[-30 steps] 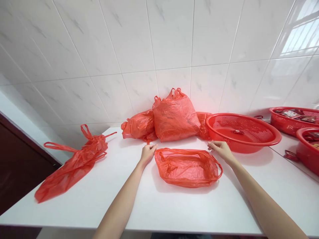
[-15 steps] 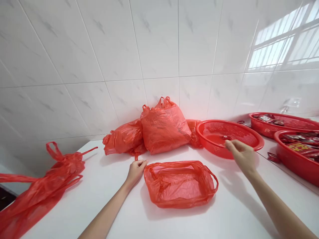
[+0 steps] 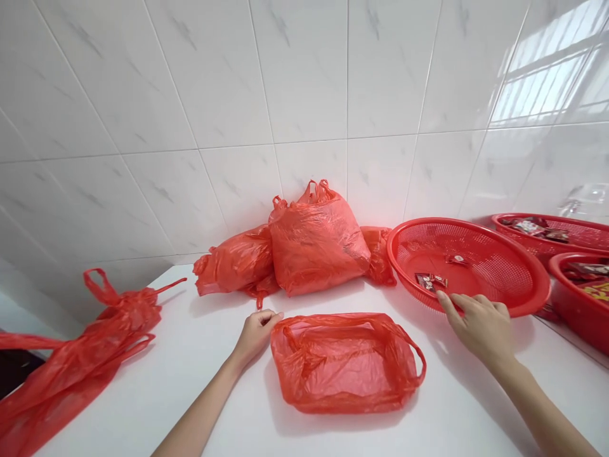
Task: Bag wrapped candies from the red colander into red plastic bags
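Observation:
An opened red plastic bag [image 3: 349, 368] lies on the white table with its mouth spread upward. My left hand [image 3: 257, 335] pinches the bag's left edge. A round red basket [image 3: 480, 254] tilts toward me at the right, and my right hand [image 3: 485, 327] has its fingers closed on the near rim. Inside the basket are a few small red packets [image 3: 431, 281], low near the rim, and another packet [image 3: 457, 259] further back.
Filled red bags [image 3: 316, 244] lean near the tiled wall [image 3: 309, 82]. Loose red bags [image 3: 90, 355] lie at the left. Two more red baskets [image 3: 578, 308] [image 3: 580, 231] with packets stand at the far right. The white table [image 3: 166, 362] runs beneath everything.
My right hand has come down onto the rim of the round basket, which is now tilted and nearer. Small packets now show in it near the rim. My left hand stays at the bag.

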A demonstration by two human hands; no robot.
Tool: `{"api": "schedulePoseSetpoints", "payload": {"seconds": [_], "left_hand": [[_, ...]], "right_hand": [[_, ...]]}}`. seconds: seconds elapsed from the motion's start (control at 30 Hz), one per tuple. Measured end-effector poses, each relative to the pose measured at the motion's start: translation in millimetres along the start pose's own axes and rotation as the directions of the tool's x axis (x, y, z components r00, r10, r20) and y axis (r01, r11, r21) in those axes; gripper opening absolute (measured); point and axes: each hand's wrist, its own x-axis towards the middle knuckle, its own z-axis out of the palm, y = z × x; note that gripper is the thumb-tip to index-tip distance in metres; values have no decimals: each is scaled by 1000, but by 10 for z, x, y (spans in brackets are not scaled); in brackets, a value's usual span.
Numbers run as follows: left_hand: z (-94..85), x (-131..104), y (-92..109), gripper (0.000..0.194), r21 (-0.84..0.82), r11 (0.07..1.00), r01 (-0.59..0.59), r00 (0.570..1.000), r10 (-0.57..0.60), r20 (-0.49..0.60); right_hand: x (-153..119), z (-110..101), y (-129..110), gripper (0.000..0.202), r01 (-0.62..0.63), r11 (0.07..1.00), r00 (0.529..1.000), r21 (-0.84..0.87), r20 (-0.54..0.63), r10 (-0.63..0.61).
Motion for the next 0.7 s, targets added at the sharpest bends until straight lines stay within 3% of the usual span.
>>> {"api": "schedulePoseSetpoints", "payload": {"seconds": [0.17,0.3,0.47,0.57,0.7], "left_hand": [[-17,-17,33,55,-23,1000,-8,1000,9,19],[-37,-19,54,49,-32,999,-1,999,2,38],[-45,-17,65,42,-30,1000,-7,998,9,56],[-43,-25,73,37,-25,999,-32,998,34,60],[-39,-28,61,32,-15,998,-61,996,61,71]], "right_hand": [[-25,-8,21,57,-33,999,979,-39,197,40],[-103,121,4,44,-56,998,971,-6,232,56],[-75,226,-23,89,-91,989,978,-119,177,111],[-4,208,-28,104,-105,988,985,-115,124,119],[43,234,-12,106,-154,986,952,-57,259,163]]}}
